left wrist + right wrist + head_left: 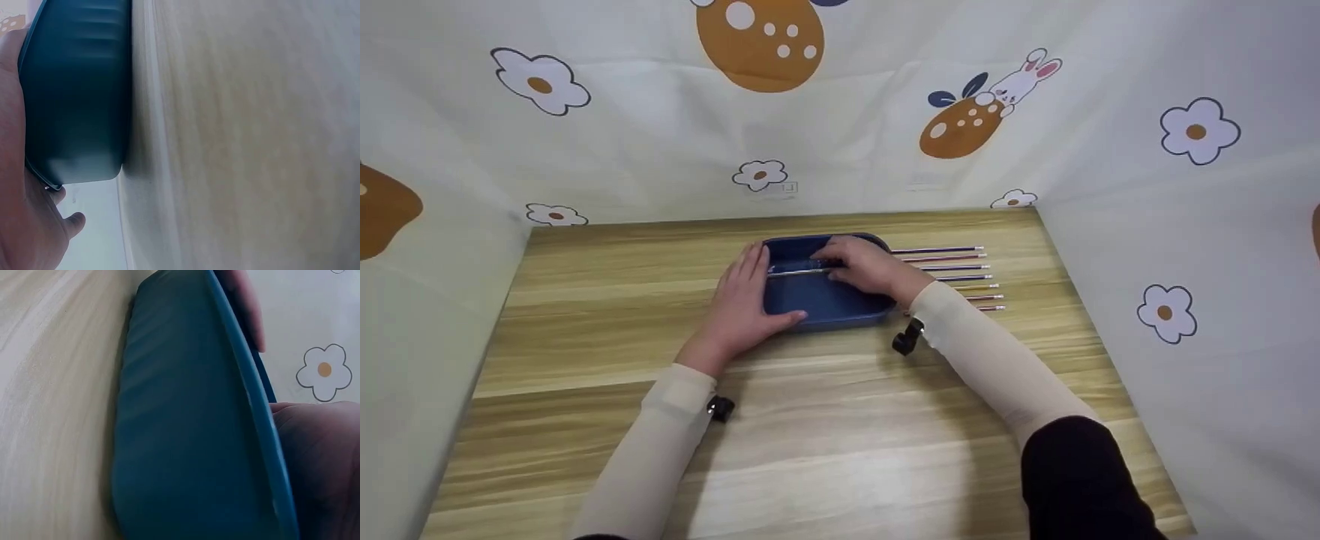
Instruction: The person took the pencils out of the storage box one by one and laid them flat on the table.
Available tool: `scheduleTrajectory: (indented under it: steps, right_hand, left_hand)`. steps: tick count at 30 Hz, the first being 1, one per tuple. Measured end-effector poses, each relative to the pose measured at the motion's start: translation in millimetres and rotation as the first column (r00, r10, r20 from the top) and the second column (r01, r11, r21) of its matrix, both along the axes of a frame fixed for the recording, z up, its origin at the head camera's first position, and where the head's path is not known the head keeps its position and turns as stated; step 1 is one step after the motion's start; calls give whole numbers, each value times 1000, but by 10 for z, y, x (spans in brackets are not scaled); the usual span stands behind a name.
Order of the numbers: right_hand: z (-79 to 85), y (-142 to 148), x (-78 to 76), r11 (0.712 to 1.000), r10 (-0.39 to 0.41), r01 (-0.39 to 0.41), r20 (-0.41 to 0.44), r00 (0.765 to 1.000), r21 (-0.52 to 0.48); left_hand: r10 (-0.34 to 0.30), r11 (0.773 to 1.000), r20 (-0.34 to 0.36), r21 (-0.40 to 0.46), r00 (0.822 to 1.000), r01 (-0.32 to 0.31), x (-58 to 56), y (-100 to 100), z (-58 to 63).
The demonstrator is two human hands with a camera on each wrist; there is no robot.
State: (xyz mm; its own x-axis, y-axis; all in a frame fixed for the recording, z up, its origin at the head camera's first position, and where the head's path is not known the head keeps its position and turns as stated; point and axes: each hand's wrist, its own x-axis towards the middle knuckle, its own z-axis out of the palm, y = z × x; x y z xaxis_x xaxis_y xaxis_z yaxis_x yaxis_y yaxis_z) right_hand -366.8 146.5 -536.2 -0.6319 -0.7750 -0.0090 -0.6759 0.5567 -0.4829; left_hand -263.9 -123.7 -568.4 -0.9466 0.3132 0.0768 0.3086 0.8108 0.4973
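Note:
A dark blue rectangular tray (pixel 817 301) lies on the wooden table. My left hand (pixel 741 304) rests on its left end, fingers along the rim and thumb over the near edge. In the left wrist view, that hand lies against the top edge of the tray (pixel 79 107). My right hand (pixel 870 266) reaches into the tray from the right, its fingers pinching a slim pencil (pixel 799 272) that points left. The fingers hide the pencil's right part. In the right wrist view, the side wall of the tray (pixel 174 410) hides most of the right hand (pixel 320 450).
Right of the tray, several pencils with white eraser ends, among them a yellow pencil (pixel 979 286), lie side by side on the table (pixel 825 420). Their left parts are hidden by the tray and right arm. A patterned cloth (pixel 855 135) walls the back and sides.

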Motion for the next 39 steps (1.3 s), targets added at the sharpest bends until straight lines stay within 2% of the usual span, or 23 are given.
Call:
scheduleTrajectory:
  steps: [10, 22, 31, 39]
  right_hand:
    - [-109, -61, 42, 1000, 30, -30, -34, 999, 8]
    - [-137, -72, 43, 998, 64, -62, -61, 996, 28]
    - [-156, -83, 35, 999, 40, -39, -14, 999, 27]
    - [-168, -84, 41, 999, 37, -37, -9, 999, 8]
  left_hand:
    - [5, 1000, 3, 12, 1000, -5, 8, 4, -25]
    - [-1, 1000, -13, 12, 1000, 2, 7, 6, -25]
    - [1, 1000, -13, 8, 1000, -1, 0, 9, -25]
    - [-1, 1000, -21, 15, 1000, 2, 4, 10, -20]
